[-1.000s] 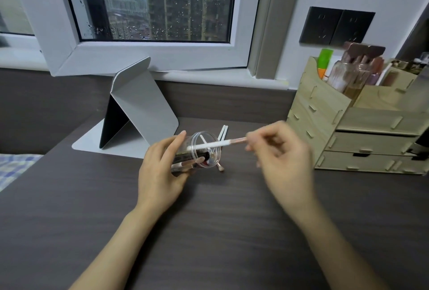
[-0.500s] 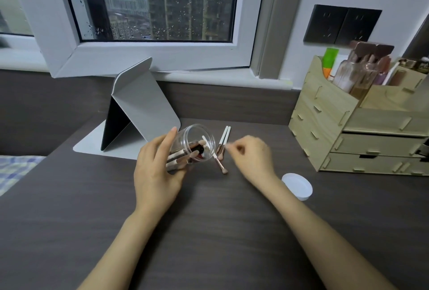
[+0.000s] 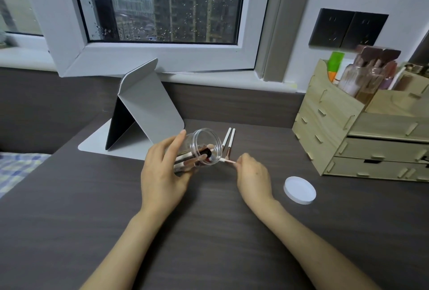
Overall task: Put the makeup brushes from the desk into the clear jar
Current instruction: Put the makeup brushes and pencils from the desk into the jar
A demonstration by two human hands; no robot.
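Observation:
My left hand (image 3: pixel 162 173) grips the clear jar (image 3: pixel 204 144), tilted on its side with its mouth facing right. Several makeup brushes lie inside the jar. My right hand (image 3: pixel 253 174) pinches one white-handled brush (image 3: pixel 226 161) just right of the jar's mouth, low over the dark desk. Two more white-handled brushes (image 3: pixel 228 142) lie side by side on the desk behind it, their pink ferrules towards me.
The jar's white lid (image 3: pixel 299 189) lies on the desk to the right. A wooden drawer organiser (image 3: pixel 348 131) with bottles stands at the far right. A folded grey stand (image 3: pixel 144 113) sits behind the jar, under the window.
One second ago my right hand was sliding a brush into the jar. It then dropped to the desk and has closed on another brush. The jar stays tilted in my left hand.

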